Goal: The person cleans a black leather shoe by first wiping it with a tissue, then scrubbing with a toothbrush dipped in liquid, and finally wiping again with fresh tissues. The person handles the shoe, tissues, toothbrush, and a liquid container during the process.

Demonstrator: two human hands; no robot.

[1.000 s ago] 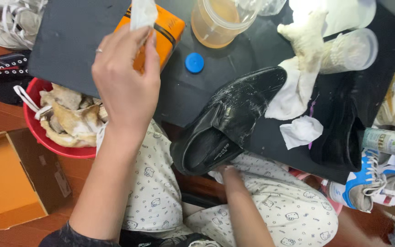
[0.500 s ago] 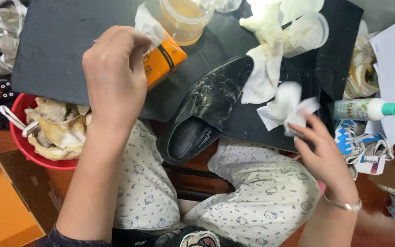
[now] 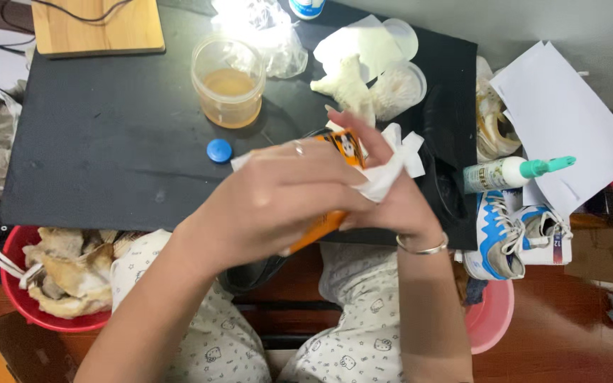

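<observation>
We've got left hand gripping the orange bottle over the surface edge, right hand pinching white tissue at it. Risk: over-squeeze, liquid overshoots tissue onto lap; elbow could clip open jar.

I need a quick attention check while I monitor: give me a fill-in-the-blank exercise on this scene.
1. Both hands hold an ____ bottle with a white tissue.
2. The loose cap on the black board is ____.
3. The clear cup holds ____ liquid.
4. The right hand wears a bangle at the ____.

Missing: orange; blue; amber; wrist
</observation>
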